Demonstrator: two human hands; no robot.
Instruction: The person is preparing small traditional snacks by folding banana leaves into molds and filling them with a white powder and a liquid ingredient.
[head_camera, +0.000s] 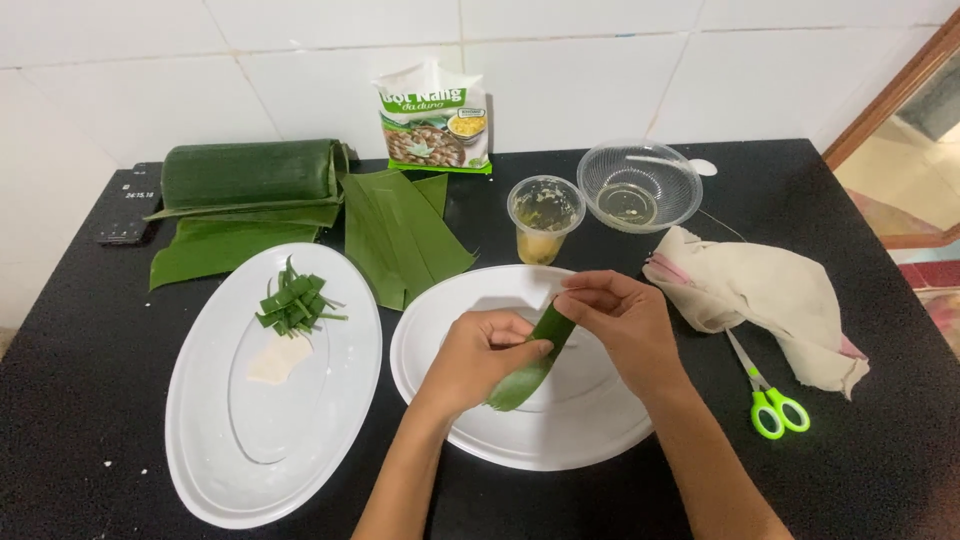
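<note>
Currently both hands are pinching a rolled banana leaf strip (532, 355) over the right oval white plate (440, 400): left hand (480, 355) gripping mid-strip, right hand (618, 320) nipping the top end. Leaf looking light, limp, tear-prone; edges probably best for gripping.

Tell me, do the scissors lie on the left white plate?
No, the scissors lie on the black table, right of the cloth.
</note>
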